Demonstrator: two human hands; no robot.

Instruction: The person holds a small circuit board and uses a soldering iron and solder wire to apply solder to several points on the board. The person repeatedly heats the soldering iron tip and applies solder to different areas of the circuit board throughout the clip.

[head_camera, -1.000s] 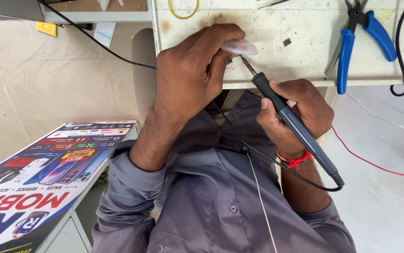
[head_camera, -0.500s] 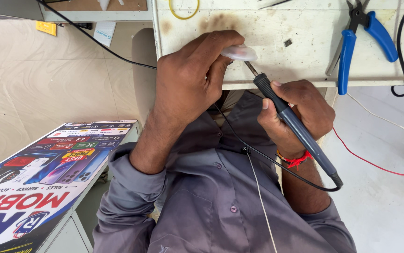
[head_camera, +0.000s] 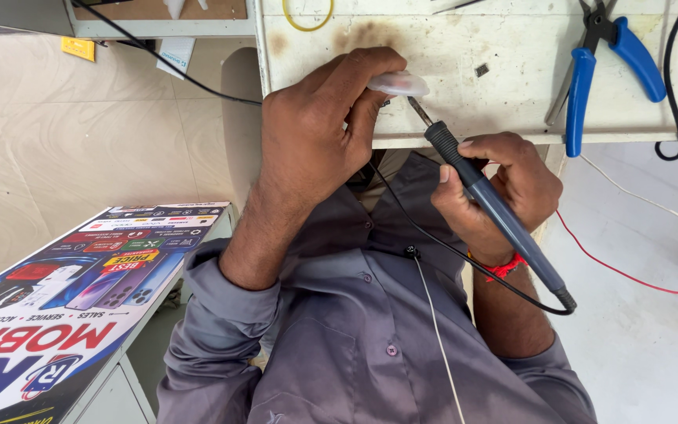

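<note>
Two hands work at the near edge of the stained white desk (head_camera: 512,71). The left hand (head_camera: 315,141) pinches a small white oval casing (head_camera: 399,82) in a tight grip, bracing it on the desk edge so it stays put. The right hand (head_camera: 504,188) wraps pen-style around a blue-handled soldering iron (head_camera: 496,208), tip angled up to the casing's underside. Farther right, blue-handled pliers (head_camera: 590,71) lie within reach.

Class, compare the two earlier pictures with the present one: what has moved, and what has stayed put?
Almost nothing moved. The left hand keeps its grip on the small white piece, and the right hand still holds the soldering iron with its tip at that piece. The blue pliers lie unchanged on the bench.
</note>
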